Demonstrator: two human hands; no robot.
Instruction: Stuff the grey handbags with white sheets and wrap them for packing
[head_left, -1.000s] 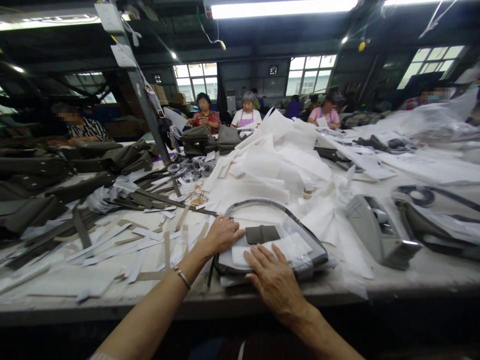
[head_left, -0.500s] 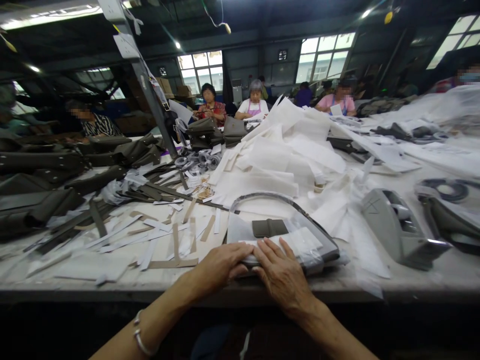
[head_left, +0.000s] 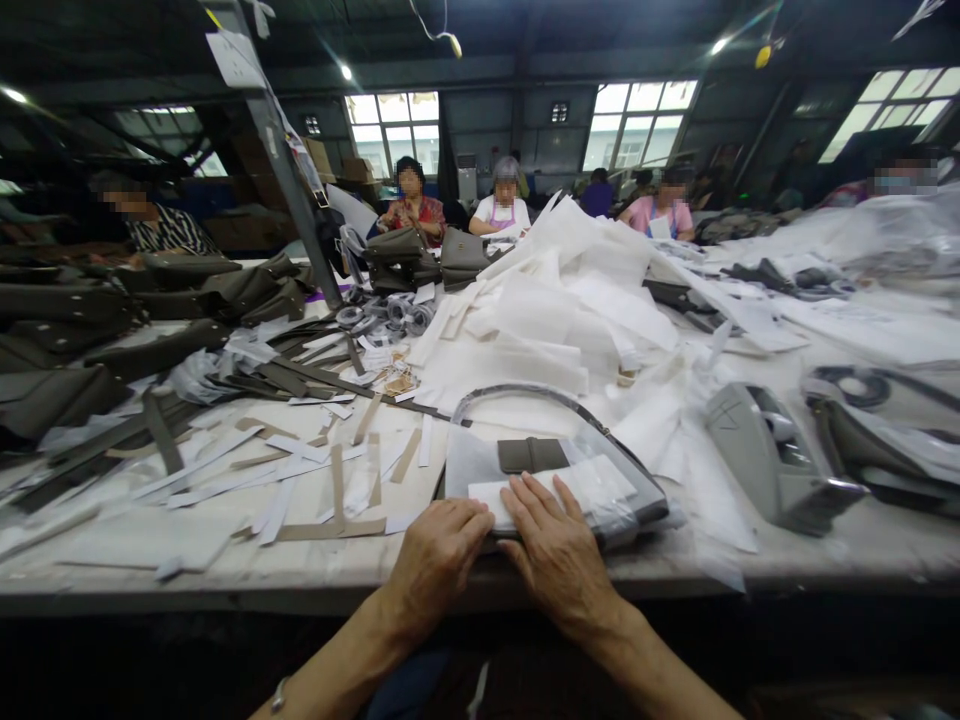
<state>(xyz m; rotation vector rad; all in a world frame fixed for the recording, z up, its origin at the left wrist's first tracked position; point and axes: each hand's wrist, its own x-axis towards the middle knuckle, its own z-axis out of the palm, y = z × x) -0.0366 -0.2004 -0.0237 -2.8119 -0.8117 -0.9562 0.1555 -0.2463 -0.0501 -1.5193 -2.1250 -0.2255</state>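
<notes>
A dark olive handbag [head_left: 532, 456] lies at the table's near edge, inside a translucent plastic bag [head_left: 472, 462]. Its wrapped handle [head_left: 525, 390] arches away from me. Across the near part lies a folded white sheet [head_left: 592, 478]. My left hand [head_left: 442, 540] is closed at the near left corner, thumb and fingers pinching the edge of the plastic bag; the fingertips are partly hidden. My right hand [head_left: 559, 550] rests flat on the white sheet with its fingers extended and slightly apart.
Strips of grey and white material [head_left: 337, 480] litter the left. A white sheet pile [head_left: 555, 300] rises behind. A grey tape dispenser [head_left: 780, 460] stands right, beside another dark bag [head_left: 862, 450]. Dark bags [head_left: 67, 320] heap far left, near a metal post [head_left: 292, 180]. Several co-workers sit opposite.
My left hand has drawn slightly left and toward me, away from my right hand, and its fingers are more curled. My right hand stays on the sheet. The view has shifted a little.
</notes>
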